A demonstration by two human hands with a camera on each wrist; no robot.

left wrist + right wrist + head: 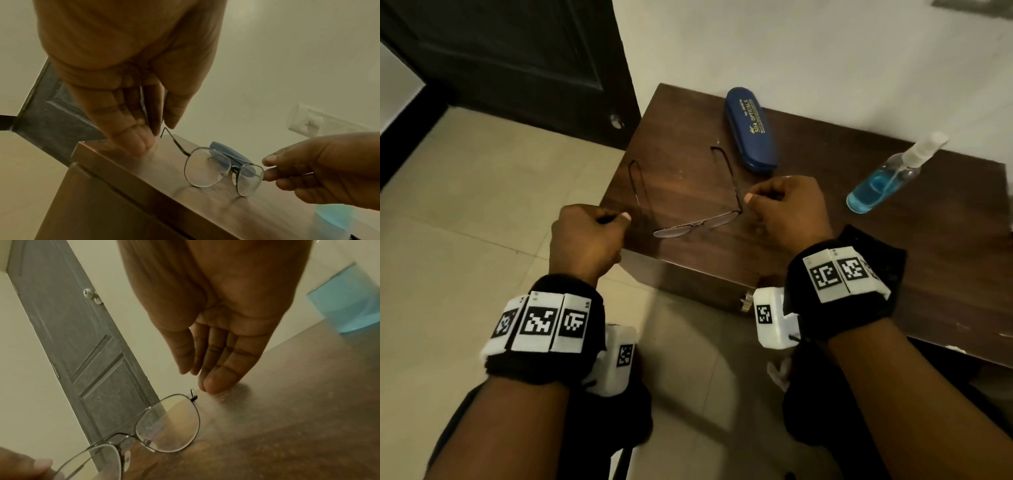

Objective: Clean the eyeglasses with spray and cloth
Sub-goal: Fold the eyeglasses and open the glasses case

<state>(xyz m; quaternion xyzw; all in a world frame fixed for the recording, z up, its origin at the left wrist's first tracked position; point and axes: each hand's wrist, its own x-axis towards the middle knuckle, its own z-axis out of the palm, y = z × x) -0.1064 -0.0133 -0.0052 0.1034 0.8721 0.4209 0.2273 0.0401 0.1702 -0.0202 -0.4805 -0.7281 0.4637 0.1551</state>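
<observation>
You pinch the thin metal-framed eyeglasses (697, 224) at each hinge, left hand (585, 236) and right hand (787, 212), over the dark wooden counter (825, 240). The blue-liquid spray bottle (887, 178) stands untouched; no cloth shows, so cleaning seems unstarted.

Both hands — left hand (585, 236), right hand (787, 209) — pinching

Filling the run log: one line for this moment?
glasses: held over table edge, temples open | left hand: pinching temple | right hand: pinching temple | spray bottle: untouched
</observation>
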